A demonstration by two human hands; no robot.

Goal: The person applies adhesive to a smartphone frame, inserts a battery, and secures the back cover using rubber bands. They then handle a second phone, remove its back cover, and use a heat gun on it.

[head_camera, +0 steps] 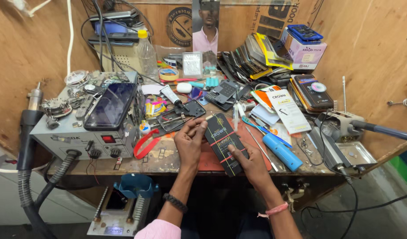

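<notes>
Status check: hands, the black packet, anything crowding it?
Left hand and right hand both grip the black flat packet, tilted above the orange mat. Blue cylindrical tool lies close by, right of it; tweezers between.

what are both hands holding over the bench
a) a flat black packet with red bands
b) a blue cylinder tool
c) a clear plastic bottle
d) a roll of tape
a: the left hand and the right hand grip the two ends of the flat black packet; the blue cylinder tool lies untouched beside them.
</notes>
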